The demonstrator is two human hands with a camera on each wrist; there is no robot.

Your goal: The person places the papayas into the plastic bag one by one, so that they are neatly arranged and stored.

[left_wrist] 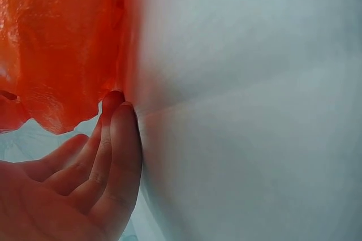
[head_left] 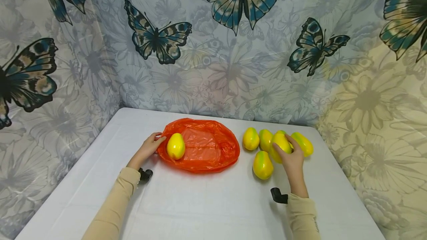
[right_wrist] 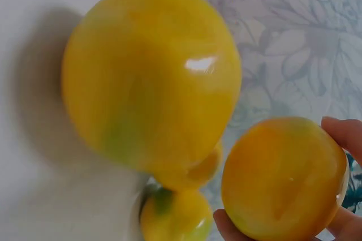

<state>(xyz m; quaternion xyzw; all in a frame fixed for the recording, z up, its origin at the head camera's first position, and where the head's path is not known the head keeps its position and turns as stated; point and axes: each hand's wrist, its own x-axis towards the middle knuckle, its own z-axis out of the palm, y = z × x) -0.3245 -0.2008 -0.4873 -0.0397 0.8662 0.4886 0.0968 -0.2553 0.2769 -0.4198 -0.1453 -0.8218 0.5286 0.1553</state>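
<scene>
My right hand point(head_left: 294, 154) grips a glossy yellow-green, mango-shaped fruit point(head_left: 280, 147) between thumb and fingers. In the right wrist view the held fruit point(right_wrist: 284, 179) appears raised, with fingertips on both sides. An opened red plastic bag point(head_left: 203, 123) lies on the table, and one matching fruit point(head_left: 175, 146) rests inside its left part. At the bag's left rim is my left hand point(head_left: 151, 149). The left wrist view shows this hand's fingers point(left_wrist: 125, 145) extended, their tips right at the bag's lower edge point(left_wrist: 62, 77).
Several like fruits stand around the right hand: a near one point(head_left: 263, 165), one at the group's left point(head_left: 251, 139) and one at the far right point(head_left: 303, 144). The white table point(head_left: 207, 206) meets butterfly-print cloth point(head_left: 227, 69) behind. Black wrist mounts point(head_left: 278, 196) sit on both arms.
</scene>
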